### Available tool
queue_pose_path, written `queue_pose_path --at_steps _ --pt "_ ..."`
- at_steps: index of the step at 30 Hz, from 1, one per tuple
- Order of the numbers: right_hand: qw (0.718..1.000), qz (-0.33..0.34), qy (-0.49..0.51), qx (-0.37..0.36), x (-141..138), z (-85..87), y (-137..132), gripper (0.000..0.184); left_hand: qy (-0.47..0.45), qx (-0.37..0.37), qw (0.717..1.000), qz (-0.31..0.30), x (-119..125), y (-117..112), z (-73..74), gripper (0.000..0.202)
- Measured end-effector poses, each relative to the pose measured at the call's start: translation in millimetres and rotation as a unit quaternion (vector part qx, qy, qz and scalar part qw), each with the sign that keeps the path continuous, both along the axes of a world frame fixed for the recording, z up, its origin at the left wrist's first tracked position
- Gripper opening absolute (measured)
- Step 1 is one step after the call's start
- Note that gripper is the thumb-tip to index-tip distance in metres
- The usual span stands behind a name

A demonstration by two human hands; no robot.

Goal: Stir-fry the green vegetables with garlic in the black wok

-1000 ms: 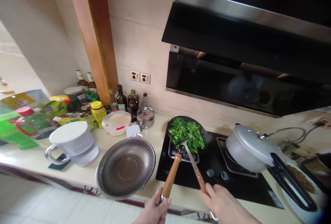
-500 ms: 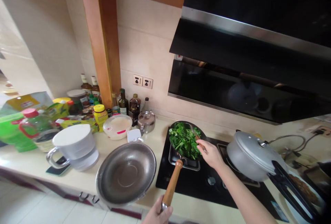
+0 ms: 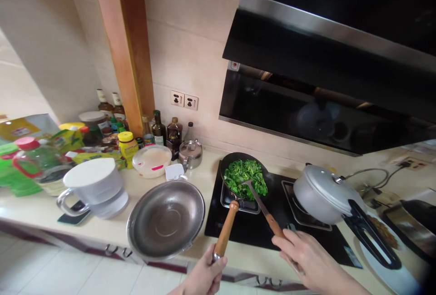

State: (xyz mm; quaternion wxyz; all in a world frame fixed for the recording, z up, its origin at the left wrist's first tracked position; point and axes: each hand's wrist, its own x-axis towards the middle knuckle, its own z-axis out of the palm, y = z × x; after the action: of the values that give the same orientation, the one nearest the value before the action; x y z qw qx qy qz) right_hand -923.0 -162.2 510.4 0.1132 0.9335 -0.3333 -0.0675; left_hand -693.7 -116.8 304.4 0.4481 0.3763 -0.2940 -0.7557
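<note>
A black wok (image 3: 226,157) with chopped leafy greens (image 3: 245,173) in it stands on the left burner of the black gas stove (image 3: 218,222). My left hand (image 3: 208,268) is closed round the metal-capped end of the wok's wooden handle (image 3: 226,230). Lower right, my right hand (image 3: 301,256) grips the wooden handle of a metal spatula (image 3: 260,203). The spatula's blade rests among the greens on the near side of the wok.
An empty steel pan (image 3: 166,222) sits left of the stove. A pressure cooker (image 3: 322,195) occupies the right burner, its black handle jutting toward me. A water pitcher (image 3: 97,186), a lidded bowl (image 3: 151,161) and several bottles line the left counter. The range hood (image 3: 293,100) hangs overhead.
My right hand has drawn back toward me and lower, bringing the spatula to the wok's near side. The greens look more gathered together. My left hand keeps its hold on the handle.
</note>
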Motion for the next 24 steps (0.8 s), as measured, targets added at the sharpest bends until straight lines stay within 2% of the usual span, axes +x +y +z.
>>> queue_pose_path --at_steps 3,7,9,13,16,21,24 --pt "1.0 -0.019 0.006 0.021 11.3 -13.4 4.7 0.021 -0.001 -0.004 1.0 0.0 -1.6 0.3 -4.0 0.085" --pt "0.998 -0.058 -0.029 0.027 32.6 -38.5 -15.5 0.024 -0.006 -0.001 1.0 0.02 -2.2 -0.8 -9.4 0.091" --pt "0.994 -0.077 -0.072 0.033 37.1 -42.5 -24.2 0.025 -0.008 0.01 0.999 0.031 -1.3 -1.3 -12.5 0.096" --pt "0.981 -0.092 -0.161 0.064 29.5 -30.4 -31.2 0.025 -0.007 0.012 0.999 0.034 0.5 -1.7 -18.6 0.093" --pt "0.96 -0.111 -0.252 0.04 12.7 -13.1 -41.7 0.027 -0.004 0.0 0.999 0.039 0.9 -1.8 -19.8 0.086" --pt "0.887 -0.22 -0.406 0.008 -31.4 12.6 -75.3 0.032 -0.002 0.007 0.999 0.033 0.8 -1.9 -21.6 0.087" --pt "0.841 -0.253 -0.477 0.029 -50.5 3.6 -108.4 0.038 -0.004 0.017 0.999 0.049 1.4 -1.1 -24.1 0.091"
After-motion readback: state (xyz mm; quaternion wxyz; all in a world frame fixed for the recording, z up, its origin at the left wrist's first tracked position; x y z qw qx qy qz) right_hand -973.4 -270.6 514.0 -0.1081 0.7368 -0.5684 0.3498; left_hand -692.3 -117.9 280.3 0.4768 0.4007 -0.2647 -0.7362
